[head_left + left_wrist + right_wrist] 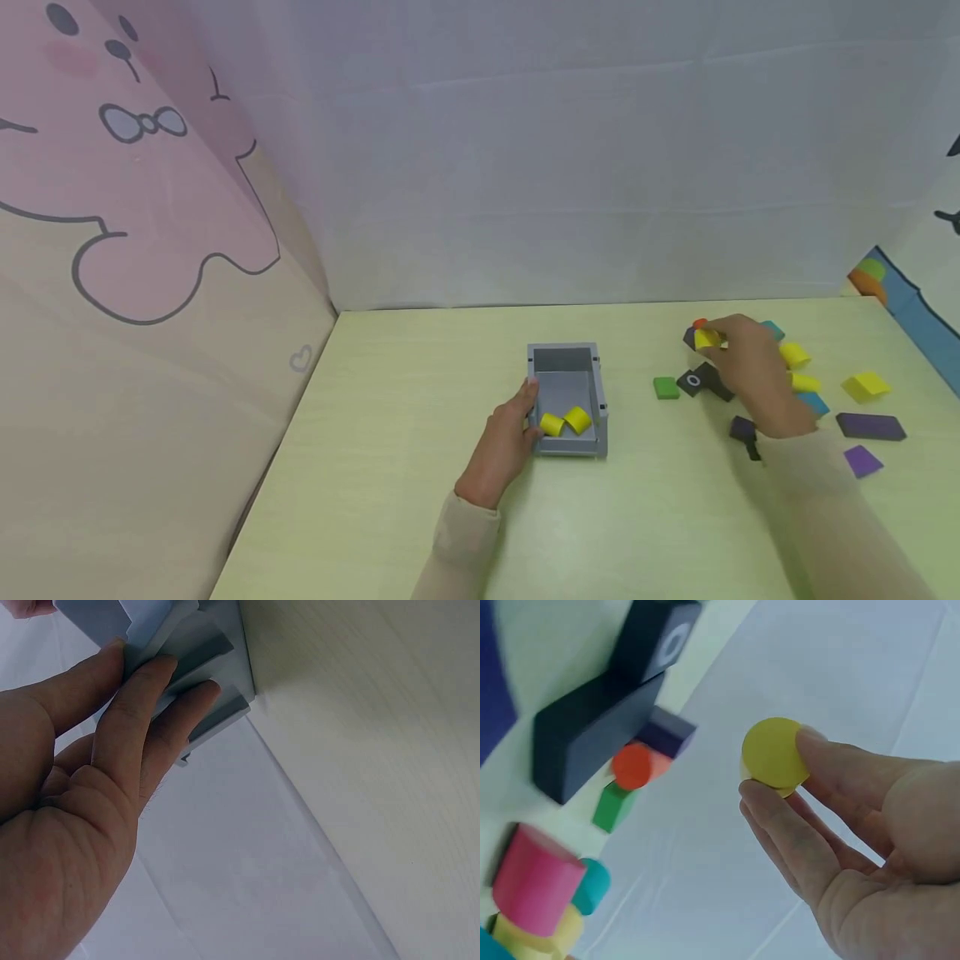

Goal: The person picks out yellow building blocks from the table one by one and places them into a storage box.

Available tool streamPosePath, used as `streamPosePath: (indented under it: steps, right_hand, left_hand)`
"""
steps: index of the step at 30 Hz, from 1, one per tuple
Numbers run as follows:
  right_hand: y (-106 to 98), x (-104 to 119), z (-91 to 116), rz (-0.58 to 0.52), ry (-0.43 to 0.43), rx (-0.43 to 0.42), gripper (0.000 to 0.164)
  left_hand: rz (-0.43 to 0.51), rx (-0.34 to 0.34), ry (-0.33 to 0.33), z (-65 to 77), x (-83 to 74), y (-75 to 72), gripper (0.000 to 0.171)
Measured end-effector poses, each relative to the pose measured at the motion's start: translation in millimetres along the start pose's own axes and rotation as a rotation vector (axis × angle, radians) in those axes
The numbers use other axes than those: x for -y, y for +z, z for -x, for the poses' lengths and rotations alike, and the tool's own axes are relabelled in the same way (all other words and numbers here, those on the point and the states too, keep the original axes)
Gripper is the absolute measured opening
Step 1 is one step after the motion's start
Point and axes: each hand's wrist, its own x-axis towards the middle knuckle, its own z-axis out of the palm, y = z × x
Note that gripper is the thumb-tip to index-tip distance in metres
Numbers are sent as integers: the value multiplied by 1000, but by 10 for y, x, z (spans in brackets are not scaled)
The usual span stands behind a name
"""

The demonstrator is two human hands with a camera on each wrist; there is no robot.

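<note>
A grey open-topped box (567,447) stands on the table with two yellow cylinders (577,419) inside, near its front end. My left hand (501,443) grips the box's left wall; the left wrist view shows thumb and fingers (127,712) pinching the ridged grey side (217,671). Over the block pile at the right, my right hand (750,367) pinches a yellow cylinder (705,339) between thumb and fingertips. Its round yellow face (774,752) is turned to the right wrist camera, held up off the table.
Around the right hand lie dark blocks (717,382), a green block (665,387), more yellow pieces (866,386), a long purple block (871,426) and a small purple block (862,461). A pink cylinder (538,881) shows below the hand. Light cloth (525,167) hangs behind the table.
</note>
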Motion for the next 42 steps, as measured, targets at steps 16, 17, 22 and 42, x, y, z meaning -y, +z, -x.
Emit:
streamPosePath:
  steps: [16,17,22,42]
  right_hand:
    - [49,571,66,-95,-92,34,38]
    - [59,598,71,-95,-94,39,38]
    - [127,719,106,-94,-120,38,41]
    - [462,1301,258,-171,-318,88,40]
  left_hand:
    - [-9,-6,7,3,2,4,72]
    - [-11,-6,6,3,3,5,72]
    - [-18,-10,6,8,6,10,72]
    - [-8,-8,9,-6,28,9,73]
